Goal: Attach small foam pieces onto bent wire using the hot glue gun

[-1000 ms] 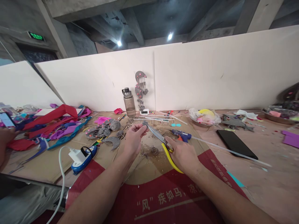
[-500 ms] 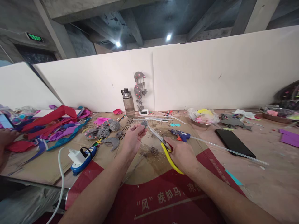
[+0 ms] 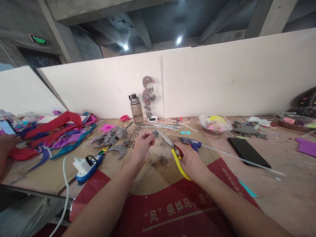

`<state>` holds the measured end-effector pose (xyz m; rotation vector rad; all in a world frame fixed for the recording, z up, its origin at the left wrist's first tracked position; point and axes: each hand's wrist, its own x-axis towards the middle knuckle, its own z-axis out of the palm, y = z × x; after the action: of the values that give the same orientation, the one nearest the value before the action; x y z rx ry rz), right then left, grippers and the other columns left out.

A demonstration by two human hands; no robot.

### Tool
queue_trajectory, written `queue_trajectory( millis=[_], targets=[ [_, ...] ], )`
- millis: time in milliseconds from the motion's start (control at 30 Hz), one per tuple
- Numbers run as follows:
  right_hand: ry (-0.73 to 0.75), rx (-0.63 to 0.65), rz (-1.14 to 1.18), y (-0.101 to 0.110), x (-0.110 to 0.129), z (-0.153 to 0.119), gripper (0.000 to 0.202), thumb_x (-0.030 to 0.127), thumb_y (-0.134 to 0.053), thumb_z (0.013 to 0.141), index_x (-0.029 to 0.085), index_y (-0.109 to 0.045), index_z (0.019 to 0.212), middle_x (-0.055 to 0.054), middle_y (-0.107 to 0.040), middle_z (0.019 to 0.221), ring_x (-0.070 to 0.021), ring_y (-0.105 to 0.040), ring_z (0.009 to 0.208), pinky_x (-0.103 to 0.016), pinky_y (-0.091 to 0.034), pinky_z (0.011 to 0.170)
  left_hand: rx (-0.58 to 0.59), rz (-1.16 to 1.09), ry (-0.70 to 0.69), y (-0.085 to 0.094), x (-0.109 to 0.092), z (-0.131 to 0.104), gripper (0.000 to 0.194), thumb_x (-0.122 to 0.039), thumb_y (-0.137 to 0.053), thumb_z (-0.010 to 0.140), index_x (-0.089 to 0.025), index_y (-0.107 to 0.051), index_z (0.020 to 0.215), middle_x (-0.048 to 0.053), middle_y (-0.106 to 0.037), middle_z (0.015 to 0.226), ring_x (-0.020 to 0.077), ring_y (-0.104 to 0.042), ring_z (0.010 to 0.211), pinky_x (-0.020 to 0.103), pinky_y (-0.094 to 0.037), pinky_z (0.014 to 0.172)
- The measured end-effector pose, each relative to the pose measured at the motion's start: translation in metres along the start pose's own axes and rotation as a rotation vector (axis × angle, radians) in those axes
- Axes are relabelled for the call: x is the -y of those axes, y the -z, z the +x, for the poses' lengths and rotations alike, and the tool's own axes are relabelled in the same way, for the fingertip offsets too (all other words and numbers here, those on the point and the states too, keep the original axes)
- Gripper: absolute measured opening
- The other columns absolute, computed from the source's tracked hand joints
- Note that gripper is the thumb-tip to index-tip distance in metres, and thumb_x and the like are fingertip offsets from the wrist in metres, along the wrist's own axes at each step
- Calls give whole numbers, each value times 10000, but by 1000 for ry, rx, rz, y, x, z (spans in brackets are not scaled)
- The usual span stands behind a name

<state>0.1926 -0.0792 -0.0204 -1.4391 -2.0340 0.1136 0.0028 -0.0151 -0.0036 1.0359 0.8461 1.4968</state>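
Pointing forward-left, long axis diagonal: scissors in right hand; left hand pinches small grey piece.

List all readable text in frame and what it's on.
"“风”疾如马,凉": red cardboard; rest of line covered.
Too small or blurred: green sign, white clock digits, left phone screen, red cardboard's right-hand print.
Partly hidden: brown cardboard characters.

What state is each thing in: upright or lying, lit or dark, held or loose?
Grey piece: pinched in the left hand
Scissors: held in the right hand; blade opening unclear
Bottle: upright, capped
Black phone: lying flat, screen dark
Far-left phone: screen lit
Glue gun: lying down
White charger: plugged into blue power strip
Green sign: lit
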Motion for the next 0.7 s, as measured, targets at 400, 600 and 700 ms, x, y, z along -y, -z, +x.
queue_trajectory(
  millis=[400, 600, 700],
  targets=[
    [7, 18, -393, 7, -1, -1, 303, 244, -507, 853, 233, -583, 1146, -64, -678, 946, -223, -600, 902, -294, -375, 751, 40, -53, 29, -1, -4, -1, 191, -248, -747, 625, -136, -623, 718, -42, -504, 592, 55, -442, 517, 207, -359, 524],
    [13, 44, -444, 7, -1, -1, 341, 234, -497, 854, 239, -573, 1186, -62, -690, 995, -217, -598, 923, -290, -367, 739, 43, -54, 33, 0, -4, -1, 177, -253, -732, 630, -137, -608, 679, -44, -472, 567, 55, -422, 500, 204, -348, 508],
    [10, 60, -441, 7, -1, -1, 353, 239, -493, 860, 243, -566, 1205, -61, -693, 1038, -211, -600, 935, -284, -365, 732, 48, -51, 43, 1, -5, 0, 187, -255, -730, 621, -137, -588, 649, -44, -461, 559, 56, -417, 496, 203, -339, 497]
  ],
)
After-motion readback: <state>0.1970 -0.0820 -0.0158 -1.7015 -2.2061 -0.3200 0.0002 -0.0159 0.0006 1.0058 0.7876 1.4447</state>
